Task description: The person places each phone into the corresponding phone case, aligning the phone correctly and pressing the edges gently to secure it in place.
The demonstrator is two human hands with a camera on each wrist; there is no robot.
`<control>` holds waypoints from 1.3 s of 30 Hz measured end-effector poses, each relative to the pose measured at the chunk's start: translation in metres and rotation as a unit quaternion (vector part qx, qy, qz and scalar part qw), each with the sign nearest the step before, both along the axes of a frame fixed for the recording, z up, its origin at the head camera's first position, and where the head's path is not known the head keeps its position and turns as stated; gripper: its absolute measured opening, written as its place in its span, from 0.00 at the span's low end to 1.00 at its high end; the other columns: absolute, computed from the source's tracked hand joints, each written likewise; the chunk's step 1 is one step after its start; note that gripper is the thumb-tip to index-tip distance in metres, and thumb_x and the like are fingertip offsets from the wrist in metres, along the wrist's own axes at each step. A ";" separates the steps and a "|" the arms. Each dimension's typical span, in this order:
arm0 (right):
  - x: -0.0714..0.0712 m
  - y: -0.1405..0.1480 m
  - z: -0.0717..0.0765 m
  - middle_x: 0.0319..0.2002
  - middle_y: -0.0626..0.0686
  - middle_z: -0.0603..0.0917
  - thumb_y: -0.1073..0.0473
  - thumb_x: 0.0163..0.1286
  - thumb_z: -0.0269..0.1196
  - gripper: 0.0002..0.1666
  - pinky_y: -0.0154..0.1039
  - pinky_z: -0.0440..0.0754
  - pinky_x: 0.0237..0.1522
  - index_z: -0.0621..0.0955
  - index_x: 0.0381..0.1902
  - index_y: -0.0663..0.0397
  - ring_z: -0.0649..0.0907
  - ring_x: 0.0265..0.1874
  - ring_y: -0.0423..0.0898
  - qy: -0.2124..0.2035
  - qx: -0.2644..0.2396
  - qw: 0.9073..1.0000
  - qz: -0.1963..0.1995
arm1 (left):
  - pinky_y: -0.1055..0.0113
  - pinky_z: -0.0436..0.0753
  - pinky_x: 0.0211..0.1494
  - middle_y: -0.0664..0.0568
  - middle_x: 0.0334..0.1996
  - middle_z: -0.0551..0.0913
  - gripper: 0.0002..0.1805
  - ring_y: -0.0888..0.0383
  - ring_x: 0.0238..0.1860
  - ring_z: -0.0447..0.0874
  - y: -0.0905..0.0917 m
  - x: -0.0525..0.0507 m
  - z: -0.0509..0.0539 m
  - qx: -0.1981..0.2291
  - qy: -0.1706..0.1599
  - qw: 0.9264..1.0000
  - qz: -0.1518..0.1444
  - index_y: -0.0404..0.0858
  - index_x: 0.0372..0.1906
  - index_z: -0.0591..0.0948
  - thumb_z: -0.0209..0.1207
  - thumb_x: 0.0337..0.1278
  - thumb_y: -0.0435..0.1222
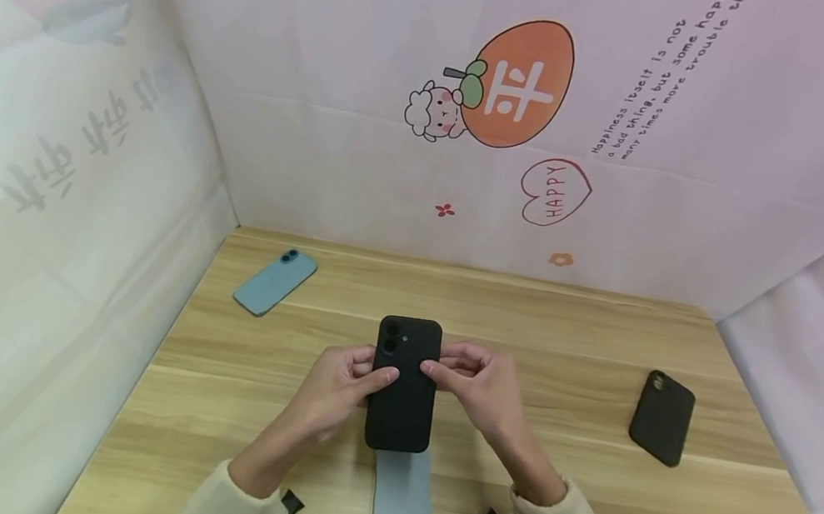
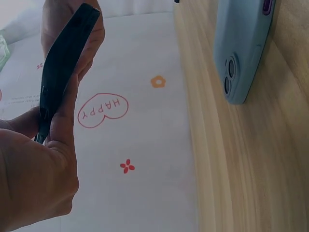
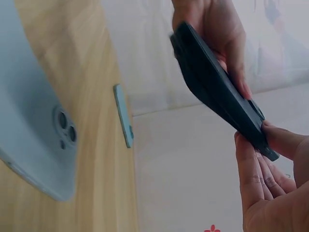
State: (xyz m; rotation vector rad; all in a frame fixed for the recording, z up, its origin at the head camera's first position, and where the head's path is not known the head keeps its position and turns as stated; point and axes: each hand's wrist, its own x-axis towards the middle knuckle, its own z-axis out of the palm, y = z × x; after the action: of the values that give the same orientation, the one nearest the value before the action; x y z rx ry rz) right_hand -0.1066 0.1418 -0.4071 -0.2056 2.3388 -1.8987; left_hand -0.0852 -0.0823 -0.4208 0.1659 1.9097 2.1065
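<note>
A black phone (image 1: pixel 401 398) is held up in front of me, its back with two camera lenses toward the head view. My left hand (image 1: pixel 338 387) grips its left edge, with the thumb on the back and the fingers behind. At the right edge, my right hand (image 1: pixel 482 382) pinches it the same way. From the right wrist, the phone (image 3: pixel 212 77) appears edge-on and tilted, with a layered side; whether a case covers it I cannot tell. Below it lies a pale grey-blue phone (image 1: pixel 403 499), its upper part hidden in the head view; both wrist views show its camera lenses.
A light blue phone (image 1: pixel 275 283) lies at the table's back left, camera side up. Toward the right edge rests a black phone case (image 1: pixel 662 417) with a camera cutout. Printed white cloth (image 1: pixel 360 176) walls off the back and sides of the wooden table (image 1: pixel 562 331).
</note>
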 end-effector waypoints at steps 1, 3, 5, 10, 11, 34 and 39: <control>0.002 -0.001 -0.002 0.37 0.60 0.92 0.63 0.64 0.78 0.18 0.41 0.92 0.41 0.88 0.48 0.69 0.93 0.35 0.48 -0.001 0.001 1.000 0.001 | 0.55 0.90 0.52 0.35 0.52 0.89 0.19 0.45 0.52 0.91 -0.001 -0.001 0.001 -0.004 0.004 1.000 0.007 0.24 0.62 0.80 0.63 0.75 0.32; 0.005 -0.002 -0.005 0.38 0.61 0.92 0.64 0.64 0.78 0.18 0.41 0.92 0.41 0.88 0.48 0.69 0.93 0.36 0.50 -0.005 0.002 1.000 0.008 | 0.56 0.91 0.52 0.35 0.51 0.89 0.19 0.45 0.51 0.92 -0.003 -0.002 0.002 -0.009 0.006 1.000 0.022 0.23 0.61 0.81 0.63 0.74 0.32; 0.008 -0.003 -0.008 0.39 0.62 0.92 0.64 0.64 0.77 0.17 0.41 0.92 0.41 0.88 0.48 0.70 0.93 0.37 0.51 -0.006 0.002 1.000 0.020 | 0.55 0.91 0.52 0.34 0.51 0.89 0.19 0.45 0.51 0.92 -0.004 -0.003 0.003 -0.006 0.005 0.999 0.036 0.23 0.61 0.81 0.64 0.74 0.31; 0.014 -0.005 -0.012 0.40 0.60 0.92 0.61 0.68 0.76 0.16 0.39 0.92 0.40 0.88 0.46 0.69 0.93 0.37 0.51 -0.014 0.016 0.998 0.051 | 0.57 0.91 0.51 0.35 0.52 0.89 0.19 0.47 0.49 0.92 -0.007 -0.005 0.007 0.002 -0.004 0.998 0.069 0.25 0.62 0.81 0.64 0.73 0.31; 0.015 -0.006 -0.012 0.40 0.60 0.93 0.60 0.68 0.75 0.16 0.39 0.92 0.40 0.88 0.46 0.68 0.93 0.37 0.50 -0.016 0.022 0.998 0.055 | 0.57 0.91 0.51 0.35 0.52 0.89 0.19 0.47 0.49 0.92 -0.007 -0.005 0.007 0.003 -0.005 0.997 0.073 0.25 0.62 0.81 0.64 0.73 0.30; 0.017 0.004 -0.009 0.27 0.52 0.91 0.65 0.71 0.72 0.05 0.30 0.79 0.22 0.91 0.36 0.63 0.86 0.23 0.40 0.022 0.085 0.986 0.143 | 0.56 0.92 0.45 0.35 0.44 0.91 0.25 0.50 0.41 0.94 -0.020 -0.016 0.003 0.036 -0.040 0.998 -0.035 0.25 0.67 0.72 0.60 0.78 0.38; 0.016 0.011 -0.002 0.23 0.46 0.87 0.64 0.71 0.72 0.07 0.28 0.72 0.20 0.91 0.31 0.60 0.79 0.20 0.35 0.056 0.095 0.975 0.192 | 0.57 0.93 0.42 0.43 0.39 0.92 0.22 0.52 0.37 0.94 -0.019 -0.015 0.004 0.040 -0.047 0.997 -0.034 0.24 0.60 0.77 0.59 0.79 0.40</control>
State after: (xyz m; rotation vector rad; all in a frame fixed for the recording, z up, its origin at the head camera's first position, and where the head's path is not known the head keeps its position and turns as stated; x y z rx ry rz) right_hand -0.0907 0.1528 -0.4087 -0.7031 2.3192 -1.5086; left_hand -0.1004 -0.1016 -0.4166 0.1437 1.7418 2.1088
